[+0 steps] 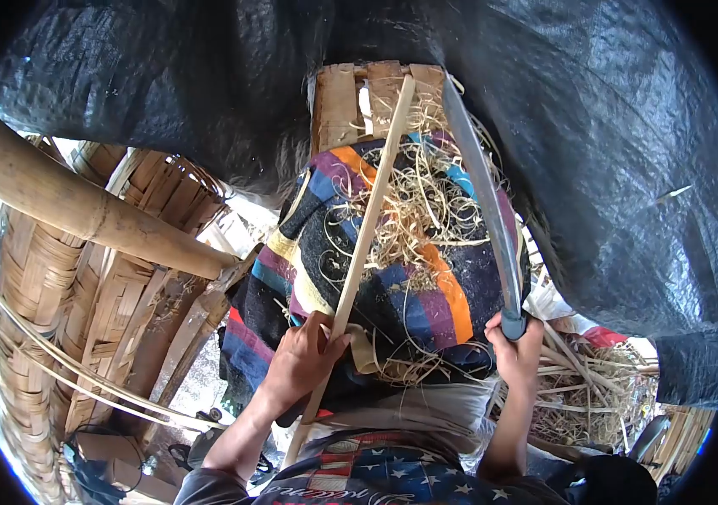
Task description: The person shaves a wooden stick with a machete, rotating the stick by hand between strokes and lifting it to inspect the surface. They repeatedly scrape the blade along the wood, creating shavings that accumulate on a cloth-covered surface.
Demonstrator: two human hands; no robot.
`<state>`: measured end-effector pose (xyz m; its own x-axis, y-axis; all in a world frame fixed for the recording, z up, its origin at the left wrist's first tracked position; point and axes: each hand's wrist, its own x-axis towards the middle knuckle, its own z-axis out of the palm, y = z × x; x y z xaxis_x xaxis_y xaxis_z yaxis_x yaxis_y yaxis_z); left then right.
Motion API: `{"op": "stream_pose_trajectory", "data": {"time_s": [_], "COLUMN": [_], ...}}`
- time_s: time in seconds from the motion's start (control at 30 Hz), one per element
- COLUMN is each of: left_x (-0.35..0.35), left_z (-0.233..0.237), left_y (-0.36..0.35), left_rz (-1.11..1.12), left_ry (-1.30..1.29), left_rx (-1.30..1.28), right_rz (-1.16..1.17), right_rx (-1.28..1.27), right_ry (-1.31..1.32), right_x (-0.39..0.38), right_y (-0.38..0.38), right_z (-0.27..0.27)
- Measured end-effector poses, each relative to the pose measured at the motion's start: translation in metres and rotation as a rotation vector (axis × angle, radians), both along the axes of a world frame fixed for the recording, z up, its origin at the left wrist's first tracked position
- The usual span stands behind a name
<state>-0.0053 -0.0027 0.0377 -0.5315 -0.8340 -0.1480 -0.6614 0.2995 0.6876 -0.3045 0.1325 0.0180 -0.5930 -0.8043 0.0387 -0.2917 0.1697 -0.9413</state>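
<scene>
A long pale bamboo strip slants up and away from my left hand, whose fingers are wrapped round it near its lower part. My right hand grips the dark handle of a machete, its long blade pointing up and away. Strip and blade are apart, with a gap between them. Beneath both lies a striped cloth over my lap, covered with a heap of curled bamboo shavings.
Wooden slats lie beyond the cloth. Dark plastic sheeting hangs ahead and to the right. A thick bamboo pole and a woven bamboo wall stand at left. More shavings and strips cover the ground at right.
</scene>
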Motion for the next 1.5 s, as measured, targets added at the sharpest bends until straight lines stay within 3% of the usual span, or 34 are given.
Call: {"op": "stream_pose_trajectory", "data": {"time_s": [0.13,0.2,0.23,0.27,0.33,0.47,0.57,0.6,0.7,0.77,0.8,0.87,1.07,1.13,1.23,1.5], "left_x": [0.019,0.024,0.021,0.021,0.024,0.018,0.013,0.014,0.011,0.008,0.006,0.004,-0.004,-0.006,-0.008,-0.007], "left_z": [0.008,0.011,0.016,0.02,0.025,0.041,0.05,0.047,0.037,0.04,0.042,0.043,0.019,0.009,0.004,0.01], "left_y": [0.004,0.007,0.021,0.027,0.039,0.051,0.057,0.057,0.057,0.059,0.059,0.06,0.056,0.056,0.058,0.051], "left_rz": [-0.084,-0.078,0.047,0.061,0.18,0.186,0.16,0.092,0.021,0.078,0.081,0.024,-0.009,-0.062,-0.027,0.01], "left_ry": [0.052,0.251,0.472,0.47,0.729,0.661,0.609,0.558,0.681,0.783,0.784,0.699,0.761,0.722,0.71,0.697], "left_rx": [0.076,0.191,0.396,0.39,0.635,0.625,0.597,0.483,0.461,0.711,0.716,0.721,0.623,0.386,0.35,0.568], "right_rz": [0.007,0.045,0.055,0.066,0.082,0.109,0.193,0.219,0.244,0.274,0.309,0.352,0.415,0.409,0.42,0.36], "right_rx": [0.006,-0.025,-0.028,-0.031,-0.039,-0.064,-0.216,-0.297,-0.361,-0.394,-0.426,-0.427,-0.331,-0.304,-0.296,-0.444], "right_ry": [-0.004,0.039,0.029,0.017,0.054,0.179,0.559,0.659,0.893,0.936,0.978,1.011,1.02,1.04,1.079,1.134], "right_x": [0.007,0.009,0.013,0.015,0.018,0.038,0.042,0.041,0.046,0.048,0.048,0.045,0.051,0.048,0.04,0.025], "right_y": [0.002,0.002,0.002,0.002,0.004,0.0,-0.006,-0.01,-0.016,-0.023,-0.026,-0.029,-0.038,-0.041,-0.046,-0.065], "right_z": [0.006,0.005,0.008,0.01,-0.004,0.002,0.001,0.002,0.014,0.017,0.017,0.013,0.013,0.006,0.001,-0.004]}}
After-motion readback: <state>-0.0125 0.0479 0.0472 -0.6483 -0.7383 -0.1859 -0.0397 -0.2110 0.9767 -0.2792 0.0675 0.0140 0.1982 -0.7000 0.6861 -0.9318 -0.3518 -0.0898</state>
